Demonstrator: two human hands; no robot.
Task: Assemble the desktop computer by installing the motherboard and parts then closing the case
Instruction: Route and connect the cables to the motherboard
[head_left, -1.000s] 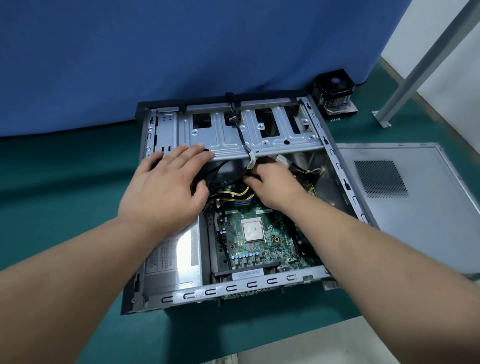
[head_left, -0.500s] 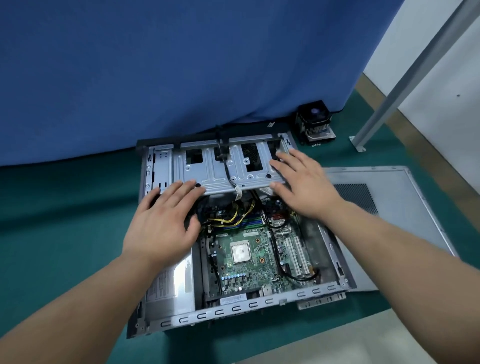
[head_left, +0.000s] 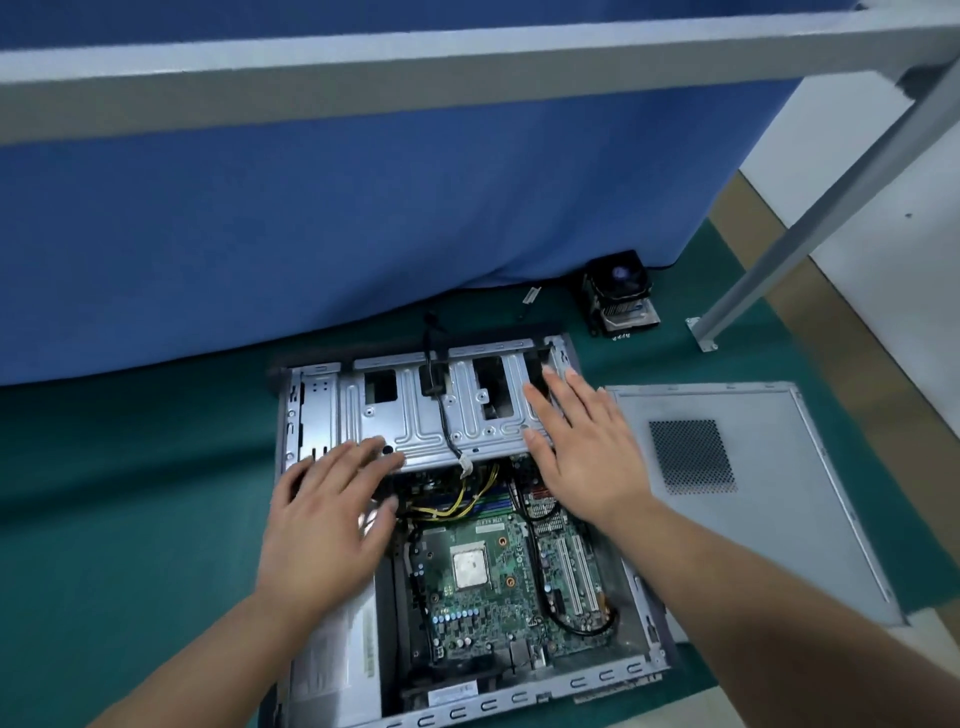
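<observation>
While 2 flat hands, left hand (head_left: 324, 525) and right hand (head_left: 587, 447), press the drive cage (head_left: 441, 415), the side panel (head_left: 769, 499) lies beside.

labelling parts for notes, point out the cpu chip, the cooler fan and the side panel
cpu chip (head_left: 470, 568), head view, middle of its metal lid
cooler fan (head_left: 619, 293), head view, black fan housing
side panel (head_left: 779, 519), head view, bare metal below the vent grille

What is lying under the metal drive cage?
Under the drive cage, yellow and black cables emerge above the motherboard. The rest beneath is covered.

Even, soft overhead light; left hand (head_left: 324, 525) motion-blurred, wide-angle bend at edges.
</observation>
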